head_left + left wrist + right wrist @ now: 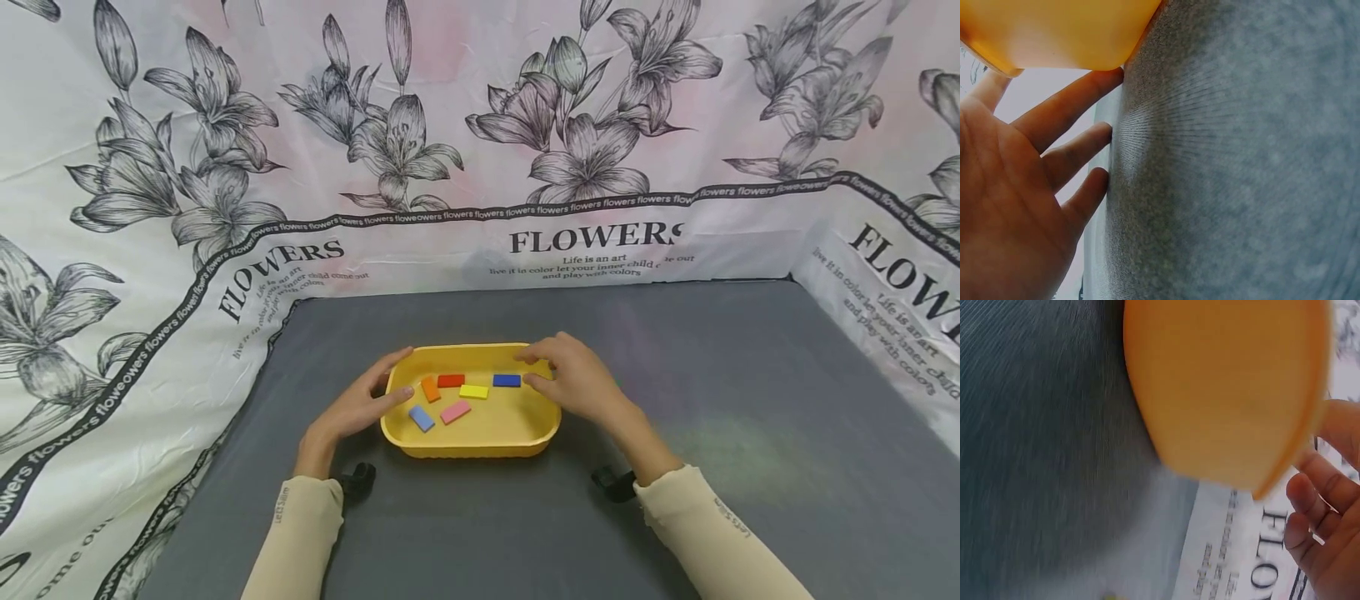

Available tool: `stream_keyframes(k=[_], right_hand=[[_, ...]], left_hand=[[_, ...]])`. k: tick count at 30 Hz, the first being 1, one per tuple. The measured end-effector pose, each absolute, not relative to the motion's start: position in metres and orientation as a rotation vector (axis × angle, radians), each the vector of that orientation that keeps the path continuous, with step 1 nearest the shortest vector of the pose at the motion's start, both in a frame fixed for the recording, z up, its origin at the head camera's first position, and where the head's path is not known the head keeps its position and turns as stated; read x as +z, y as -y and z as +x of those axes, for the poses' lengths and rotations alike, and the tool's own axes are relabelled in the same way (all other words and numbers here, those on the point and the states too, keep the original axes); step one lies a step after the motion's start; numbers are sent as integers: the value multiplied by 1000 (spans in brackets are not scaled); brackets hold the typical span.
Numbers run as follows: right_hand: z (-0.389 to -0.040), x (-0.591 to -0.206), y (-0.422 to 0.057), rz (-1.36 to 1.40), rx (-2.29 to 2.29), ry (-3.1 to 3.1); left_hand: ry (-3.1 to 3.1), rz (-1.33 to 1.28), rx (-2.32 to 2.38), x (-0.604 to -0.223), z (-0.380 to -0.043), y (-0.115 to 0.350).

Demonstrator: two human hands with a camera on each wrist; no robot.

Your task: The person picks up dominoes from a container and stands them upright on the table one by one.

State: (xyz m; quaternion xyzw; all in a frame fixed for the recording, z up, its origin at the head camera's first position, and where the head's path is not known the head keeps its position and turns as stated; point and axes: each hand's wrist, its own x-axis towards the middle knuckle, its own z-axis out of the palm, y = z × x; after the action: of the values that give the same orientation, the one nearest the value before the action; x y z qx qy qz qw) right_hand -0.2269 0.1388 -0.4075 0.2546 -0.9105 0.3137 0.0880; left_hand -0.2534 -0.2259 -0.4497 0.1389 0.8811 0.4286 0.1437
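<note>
A yellow plastic tray [472, 450] stands on the grey table, holding several small flat blocks. They are a red block [451, 381], an orange block [430, 389], a yellow block [473, 392], a dark blue block [506, 381], a pink block [455, 412] and a light blue block [422, 418]. My left hand [366, 402] rests at the tray's left side, thumb over the rim, other fingers spread along the outside. Over the right rim reaches my right hand [579, 379], thumb and index finger parted near the dark blue block, nothing between them.
The grey tabletop [480, 525] extends around the tray. White floral cloth [435, 250] hangs behind it and along both sides. Black wrist straps [358, 482] sit below both hands. A small greenish thing [1110, 597] barely shows at the bottom edge of the right wrist view.
</note>
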Motion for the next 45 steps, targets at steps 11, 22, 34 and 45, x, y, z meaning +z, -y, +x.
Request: stream_keyframes(k=[11, 22, 34, 45], right_hand=[[-236, -424, -101, 786, 525, 2732], [-249, -428, -84, 737, 214, 2926], [-253, -431, -72, 673, 98, 3075], [-255, -429, -76, 742, 196, 3110]], left_hand=[[-2541, 406, 1239, -451, -254, 225], [-2542, 398, 1239, -451, -254, 227], [-2551, 403, 1227, -453, -255, 226], [-2552, 381, 1233, -451, -253, 225]])
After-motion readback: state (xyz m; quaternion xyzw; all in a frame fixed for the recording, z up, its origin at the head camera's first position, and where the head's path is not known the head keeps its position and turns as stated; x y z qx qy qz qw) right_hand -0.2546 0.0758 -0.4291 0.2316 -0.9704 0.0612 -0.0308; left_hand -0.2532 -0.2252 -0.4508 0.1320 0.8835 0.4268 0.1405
